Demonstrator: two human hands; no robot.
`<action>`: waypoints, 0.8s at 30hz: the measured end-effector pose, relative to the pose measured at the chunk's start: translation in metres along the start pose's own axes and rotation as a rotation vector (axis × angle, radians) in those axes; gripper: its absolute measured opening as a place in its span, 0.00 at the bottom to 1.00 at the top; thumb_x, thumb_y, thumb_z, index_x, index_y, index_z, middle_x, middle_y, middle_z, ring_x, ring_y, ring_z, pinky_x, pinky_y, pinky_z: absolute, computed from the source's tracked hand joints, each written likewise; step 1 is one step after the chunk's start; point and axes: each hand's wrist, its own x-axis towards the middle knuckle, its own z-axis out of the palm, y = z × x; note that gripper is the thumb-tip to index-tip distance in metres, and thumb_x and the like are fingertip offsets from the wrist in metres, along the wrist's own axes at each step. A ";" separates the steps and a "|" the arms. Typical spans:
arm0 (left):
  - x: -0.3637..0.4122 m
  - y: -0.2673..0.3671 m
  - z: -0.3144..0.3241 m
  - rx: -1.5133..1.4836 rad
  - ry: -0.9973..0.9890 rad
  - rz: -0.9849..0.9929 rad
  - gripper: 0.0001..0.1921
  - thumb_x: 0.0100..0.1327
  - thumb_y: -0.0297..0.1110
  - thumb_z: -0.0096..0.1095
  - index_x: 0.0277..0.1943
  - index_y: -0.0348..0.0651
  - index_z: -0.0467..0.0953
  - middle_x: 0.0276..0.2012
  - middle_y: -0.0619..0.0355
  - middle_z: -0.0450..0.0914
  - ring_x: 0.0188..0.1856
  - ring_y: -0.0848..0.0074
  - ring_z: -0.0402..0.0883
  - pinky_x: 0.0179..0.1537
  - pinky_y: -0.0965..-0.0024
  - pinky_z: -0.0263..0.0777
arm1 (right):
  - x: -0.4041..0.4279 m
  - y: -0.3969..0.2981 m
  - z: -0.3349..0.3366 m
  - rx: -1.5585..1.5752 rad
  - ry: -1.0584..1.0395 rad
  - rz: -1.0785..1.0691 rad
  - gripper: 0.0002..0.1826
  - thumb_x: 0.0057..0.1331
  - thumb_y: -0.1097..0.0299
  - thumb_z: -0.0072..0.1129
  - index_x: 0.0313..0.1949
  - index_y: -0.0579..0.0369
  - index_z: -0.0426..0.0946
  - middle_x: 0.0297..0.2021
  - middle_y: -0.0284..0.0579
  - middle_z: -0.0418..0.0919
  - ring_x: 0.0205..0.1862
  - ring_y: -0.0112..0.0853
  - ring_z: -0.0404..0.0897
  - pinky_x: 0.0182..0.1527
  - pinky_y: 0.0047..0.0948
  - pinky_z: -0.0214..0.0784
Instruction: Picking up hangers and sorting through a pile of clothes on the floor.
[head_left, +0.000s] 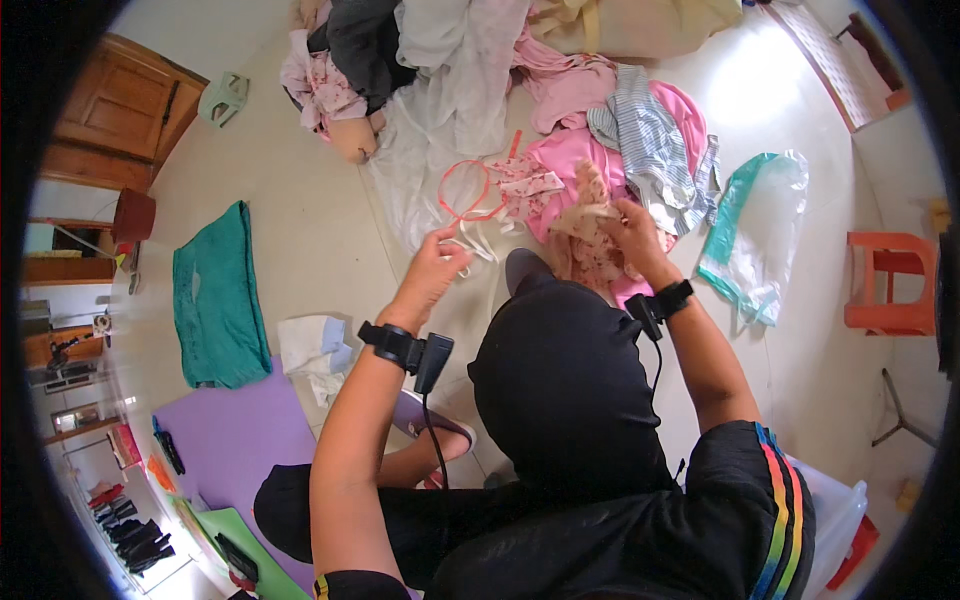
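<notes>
My left hand (439, 268) is raised over the floor, its fingers near a thin red strap and white ribbons (480, 244); whether it pinches one of them is unclear. With my right hand (634, 232) I grip a beige, floral-patterned cloth (592, 236) at the near edge of a clothes heap. Between the hands, a bit farther away, lie a red strap loop (442, 193) and a pink floral cloth (529, 186). Behind them are pink garments (574, 94), a blue-and-white striped garment (652, 135) and sheer white fabric (420, 150).
A clear and teal plastic bag (761, 232) lies right of the heap, before an orange plastic stool (892, 289). On the left are a folded green cloth (221, 300), white cloths (311, 345), a purple mat (240, 427) and a small pale green stool (223, 99).
</notes>
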 end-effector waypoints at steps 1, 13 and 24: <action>0.001 0.001 0.013 0.075 -0.036 0.033 0.31 0.52 0.37 0.62 0.56 0.38 0.56 0.45 0.54 0.68 0.43 0.76 0.71 0.41 0.76 0.67 | -0.001 -0.013 -0.013 -0.008 0.008 0.000 0.07 0.53 0.76 0.54 0.33 0.59 0.74 0.25 0.39 0.74 0.26 0.22 0.70 0.29 0.20 0.62; 0.029 0.090 0.021 0.231 0.209 0.549 0.12 0.52 0.29 0.59 0.39 0.35 0.72 0.29 0.56 0.77 0.32 0.78 0.74 0.34 0.73 0.68 | 0.023 -0.164 -0.039 0.141 -0.095 -0.376 0.13 0.62 0.66 0.49 0.36 0.65 0.74 0.26 0.30 0.74 0.29 0.16 0.68 0.33 0.16 0.62; -0.066 0.138 -0.106 1.127 0.661 0.959 0.12 0.43 0.29 0.64 0.23 0.38 0.65 0.20 0.52 0.72 0.21 0.63 0.71 0.23 0.69 0.63 | 0.040 -0.189 -0.012 -0.127 -0.157 -0.551 0.06 0.55 0.72 0.53 0.27 0.63 0.72 0.16 0.41 0.71 0.20 0.24 0.71 0.24 0.24 0.62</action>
